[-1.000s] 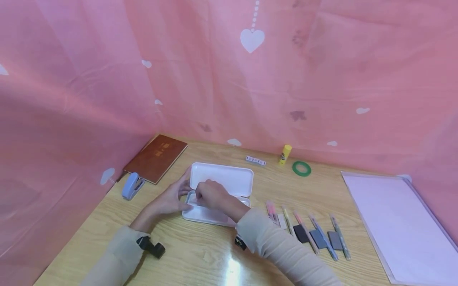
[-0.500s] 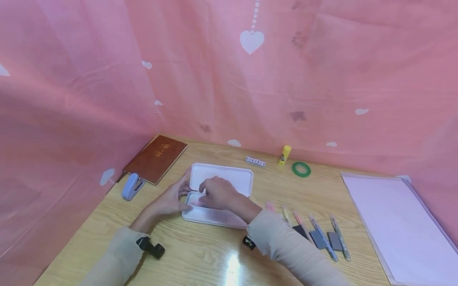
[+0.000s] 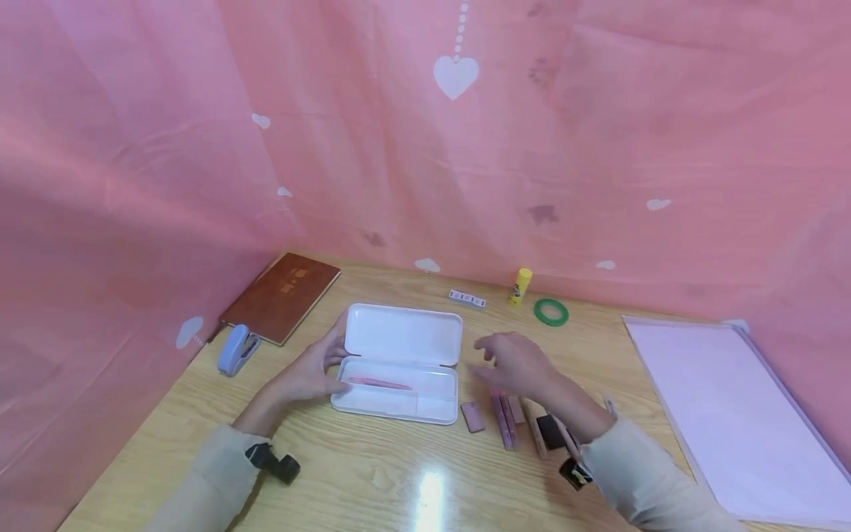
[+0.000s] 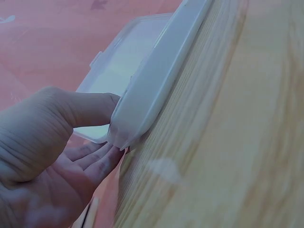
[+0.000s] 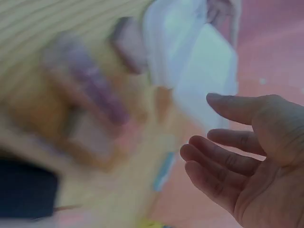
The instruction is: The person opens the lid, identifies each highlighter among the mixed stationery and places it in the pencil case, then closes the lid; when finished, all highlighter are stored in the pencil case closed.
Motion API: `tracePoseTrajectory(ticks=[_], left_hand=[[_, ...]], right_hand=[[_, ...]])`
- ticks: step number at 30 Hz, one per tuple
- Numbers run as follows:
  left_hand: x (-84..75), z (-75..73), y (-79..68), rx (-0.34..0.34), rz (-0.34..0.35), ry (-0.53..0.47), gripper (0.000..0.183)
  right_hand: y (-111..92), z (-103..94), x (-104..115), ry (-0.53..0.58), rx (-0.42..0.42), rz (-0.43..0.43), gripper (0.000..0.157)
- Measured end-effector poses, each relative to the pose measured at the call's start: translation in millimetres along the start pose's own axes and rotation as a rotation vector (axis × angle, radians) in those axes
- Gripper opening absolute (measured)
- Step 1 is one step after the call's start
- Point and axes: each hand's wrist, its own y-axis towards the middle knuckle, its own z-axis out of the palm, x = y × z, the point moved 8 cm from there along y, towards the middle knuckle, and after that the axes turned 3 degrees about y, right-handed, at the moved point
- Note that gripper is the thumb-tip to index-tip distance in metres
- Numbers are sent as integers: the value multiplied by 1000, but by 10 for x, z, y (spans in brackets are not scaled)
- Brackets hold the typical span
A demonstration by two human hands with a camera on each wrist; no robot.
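Observation:
An open white pencil case (image 3: 435, 408) lies on the table with its lid (image 3: 402, 334) tipped back. In its rear compartment rests a slim pink pen (image 3: 380, 383). My left hand (image 3: 311, 372) holds the case's left end, thumb on the near rim and fingers behind; the left wrist view shows the thumb against the case edge (image 4: 147, 95). To the right of the case, my right hand (image 3: 521, 366) is in the air with fingers loosely bent and nothing in them. Below it are pink-purple pens (image 3: 503, 425), and a small mauve block (image 3: 473, 417) lies between them and the case.
A brown notebook (image 3: 282, 295) and a blue stapler (image 3: 237, 350) are at the left. Toward the back stand a yellow glue stick (image 3: 521, 286) and a green tape roll (image 3: 551, 312). A dark block (image 3: 549, 431) lies among the pens; white sheets (image 3: 725, 414) lie at the right.
My right hand has come out of the pencil case, moved right and opened over the pens. The pink pen now shows in the case. My left hand keeps its hold.

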Motion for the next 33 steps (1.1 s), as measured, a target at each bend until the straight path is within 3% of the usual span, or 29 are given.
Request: tracePoseTrajectory(ticks=[6,11,19,24,28,33], left_hand=[[5,-6,0,3,7,17,122],[-10,-5,0,11,38,-2,121],[3,-5,-10,6,16,3,121],[28,-17,-23,-3,-13,22,120],[25,-20,-25,-7,-12,28,119],[18,-11,-5,-1,-3,26,121]], right_hand=[[-142,188,-241,22,45,96,9],[-189,320,-280,47,56,136,29],[-188,410,-350,92,58,202,22],[-193,366,-362,179,78,230,5],[-159,228,-335,215,92,245,16],[9,-33,-122,149,46,126,20]])
